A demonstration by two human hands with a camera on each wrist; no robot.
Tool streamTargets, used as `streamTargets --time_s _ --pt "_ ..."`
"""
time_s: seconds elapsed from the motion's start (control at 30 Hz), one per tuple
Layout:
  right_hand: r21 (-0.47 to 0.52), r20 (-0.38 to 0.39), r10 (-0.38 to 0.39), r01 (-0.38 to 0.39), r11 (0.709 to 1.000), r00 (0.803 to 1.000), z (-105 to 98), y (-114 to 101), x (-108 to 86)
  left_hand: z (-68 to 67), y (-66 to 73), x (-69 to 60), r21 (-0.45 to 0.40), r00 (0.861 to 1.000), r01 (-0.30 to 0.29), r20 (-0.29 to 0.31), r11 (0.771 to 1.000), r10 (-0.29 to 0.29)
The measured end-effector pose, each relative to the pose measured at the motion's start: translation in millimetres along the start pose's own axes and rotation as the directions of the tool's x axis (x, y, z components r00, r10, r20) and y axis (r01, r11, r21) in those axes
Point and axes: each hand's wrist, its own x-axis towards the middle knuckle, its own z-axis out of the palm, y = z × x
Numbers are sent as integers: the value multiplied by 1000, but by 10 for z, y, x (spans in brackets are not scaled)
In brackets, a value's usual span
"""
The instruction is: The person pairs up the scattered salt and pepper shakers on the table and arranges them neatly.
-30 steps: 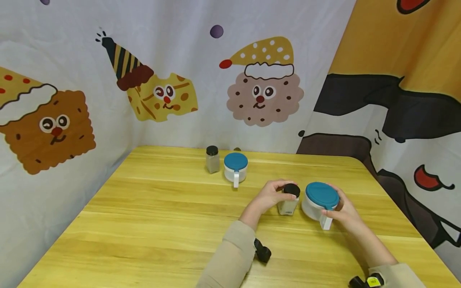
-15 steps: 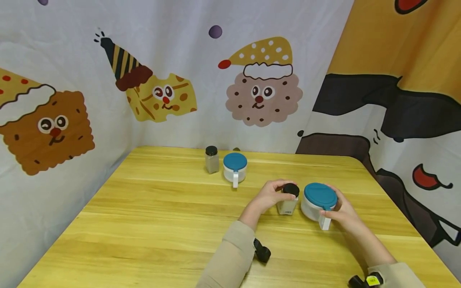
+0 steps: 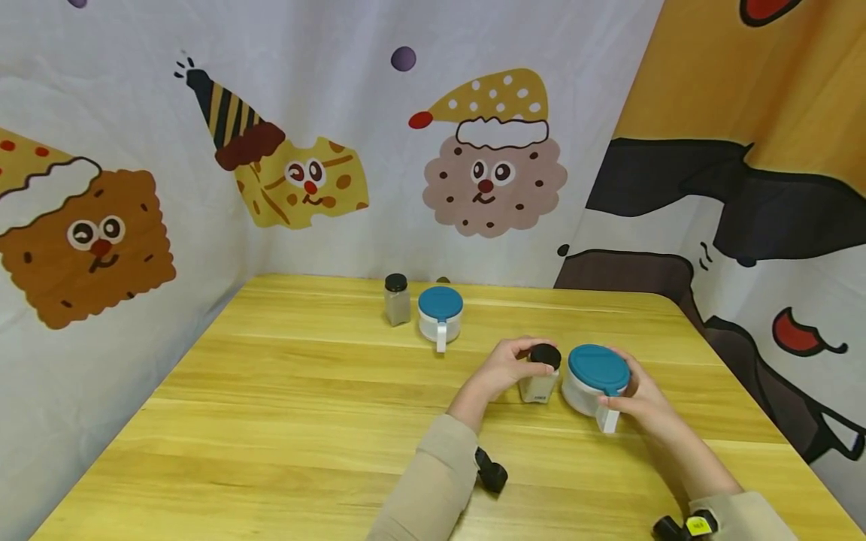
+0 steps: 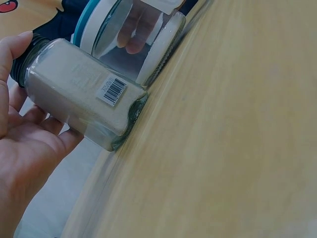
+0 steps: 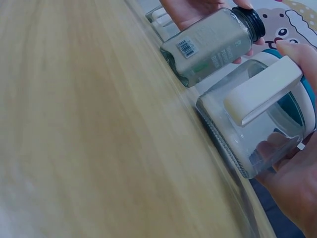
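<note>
My left hand (image 3: 502, 368) grips a square glass spice jar (image 3: 538, 388) near its black lid, thumb on one side. Pale contents and a barcode label (image 4: 113, 90) show through the glass in the left wrist view. Just right of it, my right hand (image 3: 643, 394) holds a clear seasoning jar (image 5: 242, 119) with a teal lid (image 3: 598, 367) and white handle (image 5: 265, 90). Its thumb lies by the handle and the fingers wrap the far side. Both jars stand upright on the wooden table (image 3: 284, 421), close side by side; some pale contents lie in the seasoning jar.
Towards the back of the table stand another black-lidded spice jar (image 3: 397, 302) and a smaller-looking teal-lidded jar (image 3: 440, 315), its white handle facing me. A printed cartoon curtain (image 3: 392, 188) hangs behind the table's back edge.
The right hand has shifted the seasoning jar slightly left, narrowing the gap to the spice jar. The left hand keeps its grip in nearly the same place; the head view has drifted slightly.
</note>
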Motion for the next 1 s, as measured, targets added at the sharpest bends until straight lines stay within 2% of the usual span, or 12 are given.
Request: streamTargets --time_s 0.27,0.47,1.0 --pt "38 23 10 -11 999 1000 -19 5 -4 -9 -3 1 -4 1000 -7 13 1000 7" --pt "10 43 33 -34 999 999 -32 10 -17 -7 -15 9 -22 1000 7 13 1000 -6" --pt "10 87 42 -43 999 995 -39 12 -20 -15 -37 14 -21 999 -21 24 1000 22"
